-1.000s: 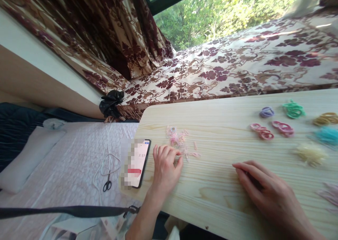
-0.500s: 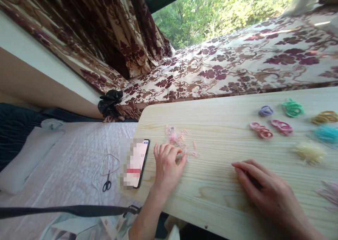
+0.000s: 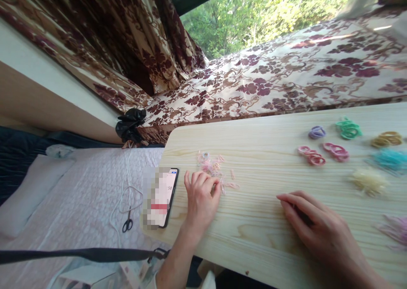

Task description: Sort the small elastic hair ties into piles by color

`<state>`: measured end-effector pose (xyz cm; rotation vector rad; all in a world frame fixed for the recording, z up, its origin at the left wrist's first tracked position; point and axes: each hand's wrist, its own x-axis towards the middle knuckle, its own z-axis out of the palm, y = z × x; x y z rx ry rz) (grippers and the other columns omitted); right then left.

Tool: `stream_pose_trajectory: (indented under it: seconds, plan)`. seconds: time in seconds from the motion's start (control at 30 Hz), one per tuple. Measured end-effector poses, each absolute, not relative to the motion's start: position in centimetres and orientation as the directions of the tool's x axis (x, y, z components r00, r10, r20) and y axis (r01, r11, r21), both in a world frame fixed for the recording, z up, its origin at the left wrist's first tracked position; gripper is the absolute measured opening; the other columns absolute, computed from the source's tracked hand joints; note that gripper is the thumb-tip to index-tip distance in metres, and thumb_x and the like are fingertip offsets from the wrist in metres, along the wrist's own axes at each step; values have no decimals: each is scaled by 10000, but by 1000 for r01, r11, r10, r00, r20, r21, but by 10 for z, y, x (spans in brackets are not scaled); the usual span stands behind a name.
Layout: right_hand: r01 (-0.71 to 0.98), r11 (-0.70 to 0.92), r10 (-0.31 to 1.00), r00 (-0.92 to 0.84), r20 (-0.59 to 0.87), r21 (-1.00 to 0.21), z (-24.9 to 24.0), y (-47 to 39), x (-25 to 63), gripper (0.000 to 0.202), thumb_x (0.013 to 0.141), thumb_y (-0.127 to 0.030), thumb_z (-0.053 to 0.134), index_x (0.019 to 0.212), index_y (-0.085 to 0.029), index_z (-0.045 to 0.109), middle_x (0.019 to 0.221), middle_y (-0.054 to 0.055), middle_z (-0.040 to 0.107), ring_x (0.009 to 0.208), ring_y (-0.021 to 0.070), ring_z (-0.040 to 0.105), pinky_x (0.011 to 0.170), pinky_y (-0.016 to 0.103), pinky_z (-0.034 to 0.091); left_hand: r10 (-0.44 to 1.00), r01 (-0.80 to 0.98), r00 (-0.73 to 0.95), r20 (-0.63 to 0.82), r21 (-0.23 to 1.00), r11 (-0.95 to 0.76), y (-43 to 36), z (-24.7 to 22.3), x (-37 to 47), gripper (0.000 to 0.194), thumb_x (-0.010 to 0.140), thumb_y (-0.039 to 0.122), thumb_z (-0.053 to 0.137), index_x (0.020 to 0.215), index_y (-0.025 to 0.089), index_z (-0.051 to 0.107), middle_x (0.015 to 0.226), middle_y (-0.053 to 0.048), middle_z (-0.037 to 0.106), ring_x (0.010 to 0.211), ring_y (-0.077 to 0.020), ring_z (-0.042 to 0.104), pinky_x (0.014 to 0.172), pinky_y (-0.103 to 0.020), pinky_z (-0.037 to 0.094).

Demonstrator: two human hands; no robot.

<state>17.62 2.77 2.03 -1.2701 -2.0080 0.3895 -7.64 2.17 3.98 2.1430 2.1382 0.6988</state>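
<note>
My left hand [image 3: 201, 197] rests at the near edge of a loose pile of tiny pink and clear rubber bands [image 3: 216, 166]. Its fingers bend down, with thumb and index tips pinched together; what lies between them is hidden. My right hand [image 3: 321, 227] lies on its side on the wooden table [image 3: 254, 144], apart from the pile. Its thumb and forefinger are pressed together, and anything in them is too small to make out. A few single bands [image 3: 232, 174] lie just right of the pile.
Hair ties in purple [image 3: 317, 132], green [image 3: 349, 129], pink [image 3: 337, 152] and mustard [image 3: 386, 139] lie at right. Heaps of blue bands [image 3: 390, 159], pale yellow bands [image 3: 369, 180] and lilac bands [image 3: 394, 228] are nearby. A phone [image 3: 165, 200] lies left; scissors [image 3: 127, 224] are on the bed.
Both hands keep nearly the same pose and place over the table. The whole view has shifted slightly, and the phone's visible digits have gone from 57 to 58.
</note>
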Motion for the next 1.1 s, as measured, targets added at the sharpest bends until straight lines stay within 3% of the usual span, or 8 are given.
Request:
stream_pose_trajectory:
  seconds: [0.1,0.23,0.43,0.67,0.9,1.1]
  plan:
    - [655,459,882,-254,397,-600,21,28,175,205,925,-326,491,902,-244,678,842,23,718,708,147,698,615,243,541,953,925,-65,296,376,-54,21,41,-77,131,856,132,602,762,218,631,793,4,655,900,-201,572,1050,-490,315]
    - [654,446,888,-241,391,-611,21,28,174,197,923,-316,497,896,-244,678,852,24,720,714,147,698,625,243,539,958,840,-65,279,534,-98,21,48,-70,154,887,159,556,749,214,597,781,-6,641,860,-192,564,899,-386,423]
    - [626,417,908,-252,335,-659,32,25,172,198,930,-270,494,926,-226,688,852,21,715,718,131,686,639,232,529,982,632,123,144,751,-190,13,59,-34,159,914,182,533,763,215,569,802,-11,633,885,-178,569,854,-326,459]
    - [469,255,960,-225,165,-846,53,19,171,212,923,-268,499,899,-209,701,756,13,663,568,101,580,530,217,478,964,611,246,100,756,-234,10,63,-11,163,936,219,520,781,221,571,810,-11,621,890,-187,563,896,-365,430]
    - [429,220,962,-242,123,-876,55,17,169,213,914,-268,520,764,-213,661,657,-9,584,572,107,525,509,224,419,952,600,283,114,754,-268,10,67,-6,153,924,197,531,776,221,564,803,-4,613,880,-182,553,850,-341,435]
    - [466,233,970,-171,172,-854,65,15,195,183,911,-255,543,761,-216,639,663,-22,584,569,95,513,534,220,410,961,588,240,134,768,-254,7,65,-13,147,911,159,538,780,218,565,810,11,612,877,-170,547,937,-372,382]
